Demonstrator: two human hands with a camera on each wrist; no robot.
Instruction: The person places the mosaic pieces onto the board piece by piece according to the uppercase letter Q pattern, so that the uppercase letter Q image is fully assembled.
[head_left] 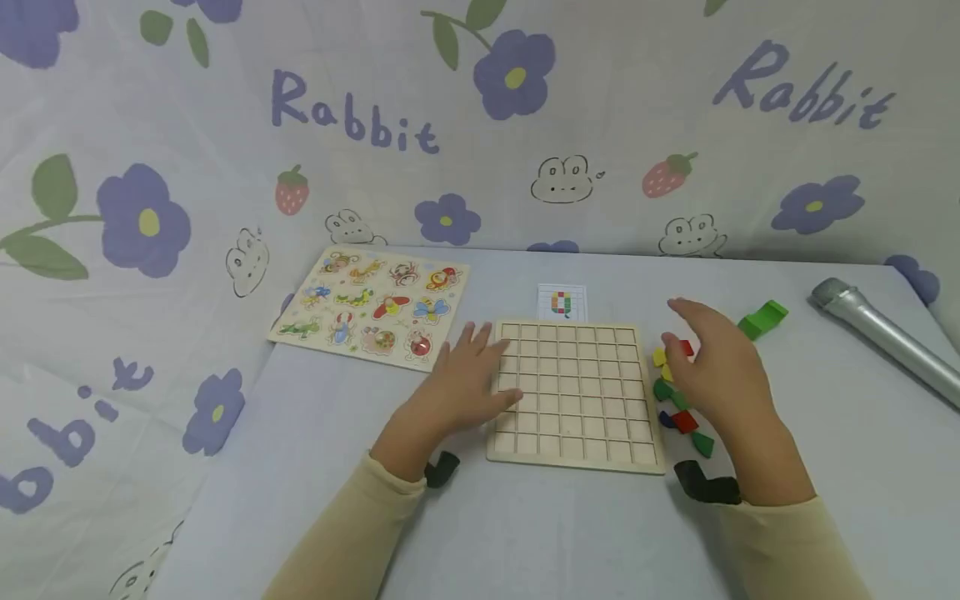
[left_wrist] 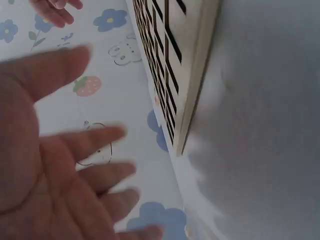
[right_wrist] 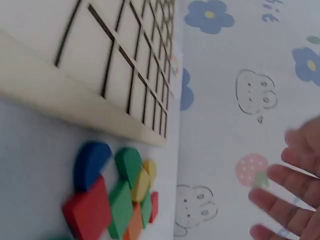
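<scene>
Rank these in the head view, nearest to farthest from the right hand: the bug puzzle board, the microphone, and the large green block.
From the right hand:
1. The large green block: just beyond it, to the right.
2. The microphone: farther right, past the block.
3. The bug puzzle board: well off to the left.

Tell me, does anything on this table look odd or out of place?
The silver microphone on the right seems the odd one out, sharing the table with a bug-picture board, a wooden grid board and coloured blocks. The blocks lie loosely scattered beside the grid, but I see no obvious damage.
</scene>
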